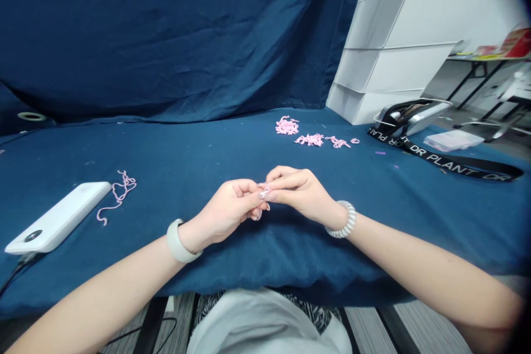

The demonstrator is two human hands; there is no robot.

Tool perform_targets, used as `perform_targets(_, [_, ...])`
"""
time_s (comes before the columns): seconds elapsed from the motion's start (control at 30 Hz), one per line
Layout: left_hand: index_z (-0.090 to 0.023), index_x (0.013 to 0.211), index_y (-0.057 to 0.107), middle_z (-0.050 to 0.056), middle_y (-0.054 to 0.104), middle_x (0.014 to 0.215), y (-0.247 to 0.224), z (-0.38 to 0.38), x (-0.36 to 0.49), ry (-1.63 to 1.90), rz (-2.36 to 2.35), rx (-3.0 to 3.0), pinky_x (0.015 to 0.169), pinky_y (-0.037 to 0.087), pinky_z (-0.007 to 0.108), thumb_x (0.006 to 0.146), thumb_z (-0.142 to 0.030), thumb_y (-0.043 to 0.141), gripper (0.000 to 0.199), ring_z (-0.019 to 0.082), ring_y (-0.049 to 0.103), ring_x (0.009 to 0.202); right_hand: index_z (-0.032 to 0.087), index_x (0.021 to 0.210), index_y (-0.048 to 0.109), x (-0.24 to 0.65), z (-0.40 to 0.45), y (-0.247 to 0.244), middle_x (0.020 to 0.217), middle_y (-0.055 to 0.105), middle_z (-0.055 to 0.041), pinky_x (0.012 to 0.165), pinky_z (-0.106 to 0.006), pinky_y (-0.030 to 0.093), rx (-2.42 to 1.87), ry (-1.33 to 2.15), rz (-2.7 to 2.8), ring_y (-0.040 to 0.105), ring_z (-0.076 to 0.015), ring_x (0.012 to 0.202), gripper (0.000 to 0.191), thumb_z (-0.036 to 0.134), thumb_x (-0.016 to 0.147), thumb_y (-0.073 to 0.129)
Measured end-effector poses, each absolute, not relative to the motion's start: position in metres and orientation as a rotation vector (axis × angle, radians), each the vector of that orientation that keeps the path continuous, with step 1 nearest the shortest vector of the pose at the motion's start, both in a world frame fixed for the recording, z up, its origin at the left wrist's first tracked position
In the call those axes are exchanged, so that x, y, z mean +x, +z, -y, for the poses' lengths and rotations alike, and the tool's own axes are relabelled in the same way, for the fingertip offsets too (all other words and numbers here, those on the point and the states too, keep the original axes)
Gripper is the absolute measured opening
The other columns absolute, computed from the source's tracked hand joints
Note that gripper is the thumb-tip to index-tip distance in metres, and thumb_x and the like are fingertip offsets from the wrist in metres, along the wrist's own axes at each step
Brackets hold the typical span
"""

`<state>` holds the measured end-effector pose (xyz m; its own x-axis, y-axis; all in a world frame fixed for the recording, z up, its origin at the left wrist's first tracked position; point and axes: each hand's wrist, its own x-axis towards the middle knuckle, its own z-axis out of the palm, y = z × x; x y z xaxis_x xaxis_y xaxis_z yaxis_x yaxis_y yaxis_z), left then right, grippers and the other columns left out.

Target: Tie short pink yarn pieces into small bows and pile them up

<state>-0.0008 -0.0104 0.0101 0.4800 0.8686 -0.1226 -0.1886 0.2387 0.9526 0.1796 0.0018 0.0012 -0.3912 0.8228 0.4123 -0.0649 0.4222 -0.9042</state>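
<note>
My left hand (pixel 232 207) and my right hand (pixel 301 191) meet above the near part of the blue cloth. Between their fingertips is a small piece of pink yarn (pixel 264 192), pinched from both sides and partly hidden by the fingers. Past my hands, small pink yarn pieces lie in a round pile (pixel 286 125), a second pile (pixel 310 139) and a looser group (pixel 339 142), with one small loop (pixel 354 141) at the right end. A longer tangled pink strand (pixel 123 187) rests at the left.
A white power bank (pixel 60 215) with a cable lies at the left. Toward the right are an open grey case (pixel 410 116), a black lettered strap (pixel 456 161) and a clear box (pixel 453 140). A roll of tape (pixel 32 116) sits far left; white panels (pixel 385 38) stand behind.
</note>
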Motion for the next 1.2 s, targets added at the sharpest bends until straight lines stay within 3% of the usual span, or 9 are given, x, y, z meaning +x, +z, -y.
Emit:
perform_targets(0.57, [-0.008,0.068,0.064,0.004,0.065,0.067,0.015,0.012,-0.002,0.73,-0.768,1.071,0.052,0.044,0.017,0.067,-0.027,0.08,0.025,0.004,0.053,0.051,0.024,0.078,0.078,0.18,-0.001,0.0,0.081,0.063,-0.0026,0.069,-0.022,0.05,-0.622,1.213,1.579,0.06,-0.0087,0.074,0.009,0.018,0.072,0.074])
perform_targets(0.83, [-0.008,0.067,0.061,0.002,0.062,0.064,0.014,0.016,-0.001,0.708,-0.714,1.033,0.05,0.044,0.016,0.07,-0.029,0.078,0.027,0.004,0.053,0.05,0.024,0.075,0.077,0.179,-0.003,0.0,0.081,0.061,-0.0014,0.063,-0.019,0.051,-0.529,1.453,1.533,0.06,-0.0066,0.069,0.009,0.017,0.069,0.076])
perform_targets(1.2, [-0.01,0.067,0.054,0.002,0.061,0.059,0.007,0.016,-0.003,0.695,-0.697,1.254,0.047,0.041,0.016,0.072,-0.041,0.075,0.038,0.006,0.053,0.047,0.023,0.074,0.077,0.179,0.008,0.007,0.077,0.057,-0.0008,0.064,-0.019,0.049,-0.529,1.406,1.588,0.054,-0.0058,0.068,0.013,0.014,0.064,0.078])
